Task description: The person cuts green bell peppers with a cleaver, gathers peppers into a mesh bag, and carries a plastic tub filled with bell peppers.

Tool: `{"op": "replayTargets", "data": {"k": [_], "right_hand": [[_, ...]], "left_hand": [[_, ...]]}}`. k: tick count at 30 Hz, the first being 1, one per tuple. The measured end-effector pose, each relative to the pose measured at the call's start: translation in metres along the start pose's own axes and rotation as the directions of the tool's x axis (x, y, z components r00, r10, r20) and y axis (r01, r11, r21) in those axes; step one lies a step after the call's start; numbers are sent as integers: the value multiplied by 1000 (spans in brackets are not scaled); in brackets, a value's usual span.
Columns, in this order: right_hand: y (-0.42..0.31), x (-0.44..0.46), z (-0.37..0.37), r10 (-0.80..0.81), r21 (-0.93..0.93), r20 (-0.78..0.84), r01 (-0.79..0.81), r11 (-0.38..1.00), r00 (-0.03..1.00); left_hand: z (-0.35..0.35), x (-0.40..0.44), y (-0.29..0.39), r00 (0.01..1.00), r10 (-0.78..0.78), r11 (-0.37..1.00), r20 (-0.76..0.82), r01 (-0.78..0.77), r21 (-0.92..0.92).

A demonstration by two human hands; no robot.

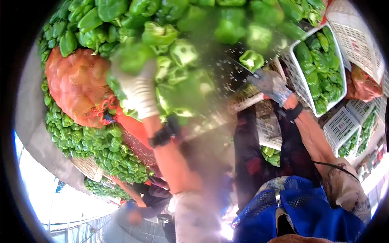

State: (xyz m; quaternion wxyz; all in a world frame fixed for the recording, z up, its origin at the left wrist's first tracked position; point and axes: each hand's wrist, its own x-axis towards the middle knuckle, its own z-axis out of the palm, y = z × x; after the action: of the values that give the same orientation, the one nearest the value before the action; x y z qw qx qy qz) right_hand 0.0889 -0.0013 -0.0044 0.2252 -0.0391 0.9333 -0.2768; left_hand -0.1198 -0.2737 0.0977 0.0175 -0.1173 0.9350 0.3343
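My left hand, in a whitish ribbed glove, is closed around a green bell pepper; motion blurs both the fingers and the pepper. My right hand, in a grey, stained glove, grips a knife whose thin blade points up and left, close to a cut bell pepper. Between the hands lie several peppers with their tops cut off, such as one with a pale open core. Scattered seeds speckle the dark surface beside the blade.
A large pile of whole peppers spans the far side. An orange mesh sack bulges at the left. White crates stand at the right, one full of long green peppers. Another person's arm shows at lower left.
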Motion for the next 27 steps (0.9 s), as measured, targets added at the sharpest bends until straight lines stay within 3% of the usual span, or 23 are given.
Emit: {"op": "replayTargets", "data": {"k": [1,2,4,5,6,7,9,11,12,14,16,18,19,22,24,25,26,27], "right_hand": [[-4,-1,-6,-42,-43,-32,41,998,999],[3,-8,2,-254,-308,-100,213,927,962],[-7,-16,-3,-193,-204,-138,163,965,971],[4,-21,0,-357,-190,-281,313,930,891],[2,-26,0,-272,-161,-170,246,956,947],[-7,-27,-4,-135,-46,-103,131,990,986],[-8,-30,-4,-55,-24,-23,54,998,998],[8,-29,4,-169,-195,-21,162,967,985],[13,-28,5,-4,-28,-27,3,1000,1000],[19,-25,11,320,293,40,-317,902,947],[32,-27,13,414,378,136,-434,818,900],[42,-26,7,354,328,179,-395,858,918],[43,-26,2,341,331,196,-389,860,919],[40,-30,-9,341,429,234,-411,804,911],[43,-32,-12,267,405,263,-357,842,927],[47,-35,-8,144,385,146,-191,903,979],[51,-38,-2,10,345,35,-22,938,999],[49,-39,2,-11,332,15,5,943,1000]], "left_hand": [[16,-25,-10,998,54,991,14,-51,-124],[34,-52,-17,996,-5,950,89,33,-311],[61,-103,-6,959,-134,834,251,246,-494],[72,-126,7,905,-293,752,309,418,-510],[82,-144,22,825,-434,643,362,565,-517],[92,-159,30,803,-465,567,372,594,-571],[110,-182,47,711,-574,331,407,656,-678],[121,-192,43,623,-632,177,460,694,-697],[127,-197,37,637,-628,196,447,686,-701],[141,-205,25,663,-618,235,422,668,-706],[153,-205,14,653,-625,240,427,682,-691],[164,-206,3,674,-582,237,456,677,-697],[167,-205,9,653,-542,109,529,679,-726],[179,-201,-4,787,-414,199,458,569,-798],[167,-205,17,703,-478,93,527,637,-765],[160,-205,29,657,-506,37,559,664,-747],[161,-208,24,685,-526,119,505,646,-754],[161,-211,17,712,-541,202,447,626,-753]]}}
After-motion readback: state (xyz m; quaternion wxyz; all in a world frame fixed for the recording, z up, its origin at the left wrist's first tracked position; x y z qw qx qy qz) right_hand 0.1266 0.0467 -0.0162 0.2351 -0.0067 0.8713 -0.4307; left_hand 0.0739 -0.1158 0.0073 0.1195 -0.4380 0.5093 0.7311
